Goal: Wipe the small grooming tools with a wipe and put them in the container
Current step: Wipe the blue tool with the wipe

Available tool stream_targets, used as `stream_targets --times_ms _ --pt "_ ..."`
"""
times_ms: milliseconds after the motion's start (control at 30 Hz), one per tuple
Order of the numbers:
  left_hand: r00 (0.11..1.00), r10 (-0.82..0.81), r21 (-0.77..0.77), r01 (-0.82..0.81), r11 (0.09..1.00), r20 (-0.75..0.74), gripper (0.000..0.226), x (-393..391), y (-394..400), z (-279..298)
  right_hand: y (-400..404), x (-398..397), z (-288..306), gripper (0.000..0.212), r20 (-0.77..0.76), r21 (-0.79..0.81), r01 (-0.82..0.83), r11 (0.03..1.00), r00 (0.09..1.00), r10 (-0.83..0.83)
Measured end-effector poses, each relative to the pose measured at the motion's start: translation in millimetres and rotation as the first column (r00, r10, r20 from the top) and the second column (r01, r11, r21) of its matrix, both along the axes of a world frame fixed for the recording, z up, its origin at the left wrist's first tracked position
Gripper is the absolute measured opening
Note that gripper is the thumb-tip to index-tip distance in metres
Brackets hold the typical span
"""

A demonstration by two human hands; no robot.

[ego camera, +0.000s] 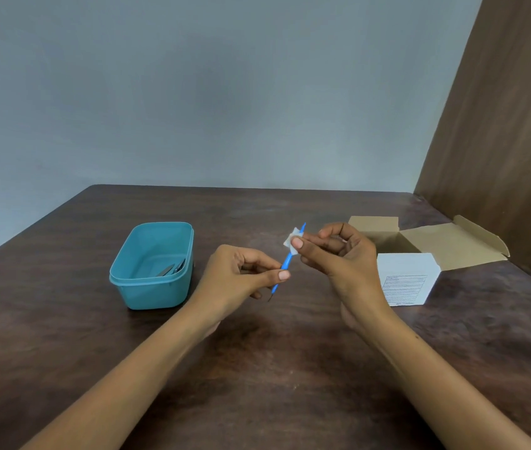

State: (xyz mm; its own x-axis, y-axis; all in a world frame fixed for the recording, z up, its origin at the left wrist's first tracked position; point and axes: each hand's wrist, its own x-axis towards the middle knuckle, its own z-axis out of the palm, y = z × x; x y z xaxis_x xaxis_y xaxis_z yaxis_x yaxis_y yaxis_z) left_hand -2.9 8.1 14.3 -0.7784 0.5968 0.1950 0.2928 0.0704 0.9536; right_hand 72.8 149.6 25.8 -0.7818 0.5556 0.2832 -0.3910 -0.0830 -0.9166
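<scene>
A thin blue grooming tool [287,262] is held up at a slant above the table's middle. My left hand [241,277] pinches its lower part between thumb and fingers, and a dark tip sticks out below. My right hand [339,251] pinches a small white wipe [291,241] folded around the tool's upper part, whose blue end shows above the wipe. To the left stands a teal plastic container [152,266], open, with metal tools [173,269] lying in its right corner.
An open white cardboard box [410,274] with brown flaps stands at the right, close behind my right hand. A brown wooden panel [501,125] rises along the table's right side. The dark wooden table [274,352] meets a grey wall at the back.
</scene>
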Motion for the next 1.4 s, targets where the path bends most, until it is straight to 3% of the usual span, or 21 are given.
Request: stream_targets --times_ms 167,333,500,700,967,1133,1400 --pt "0.995 -0.073 0.008 0.072 0.997 0.075 0.010 -3 -5 6 -1 0 -1 0.033 0.090 -0.073 -0.099 0.992 0.990 0.105" --pt "0.960 -0.201 -0.029 0.210 0.977 0.196 0.018 -3 -10 14 8 1 6 0.042 0.004 -0.226 -0.041 0.973 0.999 0.042" --pt "0.950 -0.220 -0.011 0.228 0.974 0.223 0.023 -2 -12 19 7 2 8 0.043 -0.029 -0.278 -0.052 0.959 0.999 0.045" --pt "0.958 -0.197 -0.023 0.207 0.978 0.208 0.021 -3 -11 18 1 1 2 0.040 0.059 -0.230 -0.089 0.969 0.993 0.105" --pt "0.907 -0.280 0.011 0.291 0.957 0.316 0.025 -1 -12 22 9 3 9 0.045 -0.046 -0.307 -0.068 0.949 0.997 0.056" --pt "0.858 -0.305 0.071 0.304 0.950 0.415 0.022 -2 -12 23 10 1 8 0.028 -0.048 -0.372 -0.094 0.924 0.995 0.082" --pt "0.797 -0.327 0.138 0.299 0.944 0.508 0.022 0 -9 19 4 2 6 0.036 -0.025 -0.296 -0.088 0.951 0.996 0.085"
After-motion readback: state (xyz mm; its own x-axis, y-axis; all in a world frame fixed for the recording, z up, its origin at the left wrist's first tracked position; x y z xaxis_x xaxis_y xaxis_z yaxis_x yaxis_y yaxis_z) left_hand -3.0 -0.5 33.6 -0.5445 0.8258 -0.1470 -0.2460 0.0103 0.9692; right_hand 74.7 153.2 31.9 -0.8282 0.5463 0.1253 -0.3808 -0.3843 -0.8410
